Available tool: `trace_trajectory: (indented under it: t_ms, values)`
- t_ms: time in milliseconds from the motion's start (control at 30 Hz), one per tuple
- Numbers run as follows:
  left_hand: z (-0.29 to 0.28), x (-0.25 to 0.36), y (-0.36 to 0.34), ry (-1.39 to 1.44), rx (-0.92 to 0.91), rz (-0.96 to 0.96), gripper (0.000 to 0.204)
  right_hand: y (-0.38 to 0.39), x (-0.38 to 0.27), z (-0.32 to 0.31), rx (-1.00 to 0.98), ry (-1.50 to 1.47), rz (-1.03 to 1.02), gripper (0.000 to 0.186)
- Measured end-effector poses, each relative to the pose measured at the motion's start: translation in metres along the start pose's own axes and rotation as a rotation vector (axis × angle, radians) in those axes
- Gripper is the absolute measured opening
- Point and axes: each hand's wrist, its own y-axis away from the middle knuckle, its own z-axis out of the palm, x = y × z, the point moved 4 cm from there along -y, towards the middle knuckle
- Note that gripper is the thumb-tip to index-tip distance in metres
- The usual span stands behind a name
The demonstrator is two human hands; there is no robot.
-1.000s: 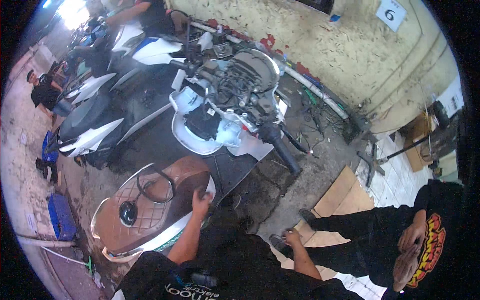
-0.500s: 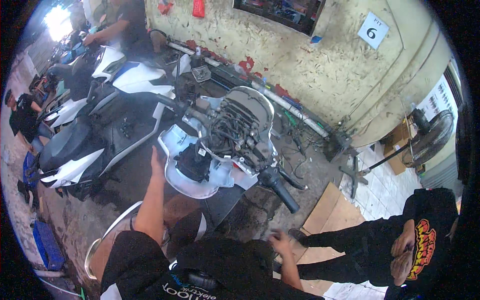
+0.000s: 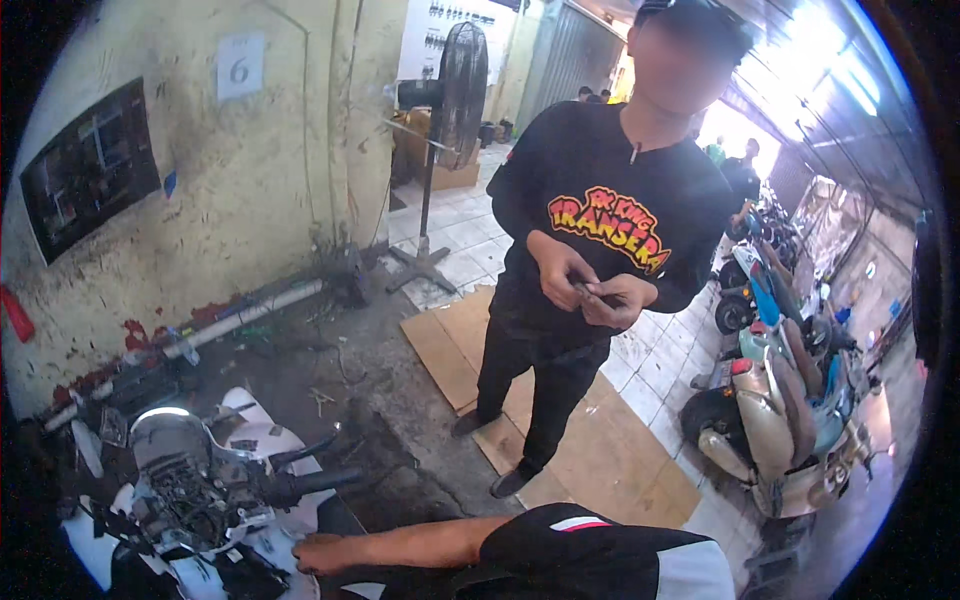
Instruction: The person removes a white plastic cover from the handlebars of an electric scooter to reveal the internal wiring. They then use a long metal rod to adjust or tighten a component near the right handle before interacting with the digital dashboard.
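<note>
The partly stripped front of a motorcycle point(image 3: 195, 500) sits at the lower left, with dark wiring bared between white body panels. My right hand point(image 3: 320, 554) is at the edge of the white front panel point(image 3: 262, 560), its fingers curled against it; their tips are hard to see. My right forearm reaches in from the black sleeve at the bottom. Just above my hand is the black handlebar grip point(image 3: 312, 482). My left hand is out of view. A person point(image 3: 600, 180) in a black printed shirt stands in front, both hands pinching something small, too small to name.
Cardboard sheets point(image 3: 620, 455) lie on the floor under the person. Behind stands a pedestal fan point(image 3: 462, 100) on white tiles. A row of motorcycles point(image 3: 775, 410) lines the right side. A pipe point(image 3: 250, 308) runs along the base of the stained wall point(image 3: 190, 200).
My view has swung to the right and up, bringing the standing person to the middle. The motorcycle front has shifted to the lower left. My left hand has left the view; my right is now at the panel.
</note>
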Motion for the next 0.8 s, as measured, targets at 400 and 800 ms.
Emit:
trace_trajectory:
  t_ms: [400, 800]
  values:
    - [0.032, 0.041, 0.081, 0.093, -0.076, 0.04, 0.069, -0.001, -0.06, -0.025, 0.315, -0.78, -0.219, 0.046]
    - [0.026, 0.043, 0.113, 0.165, -0.072, 0.038, 0.068, 0.056, -0.071, -0.117, 0.442, -0.617, 0.067, 0.06]
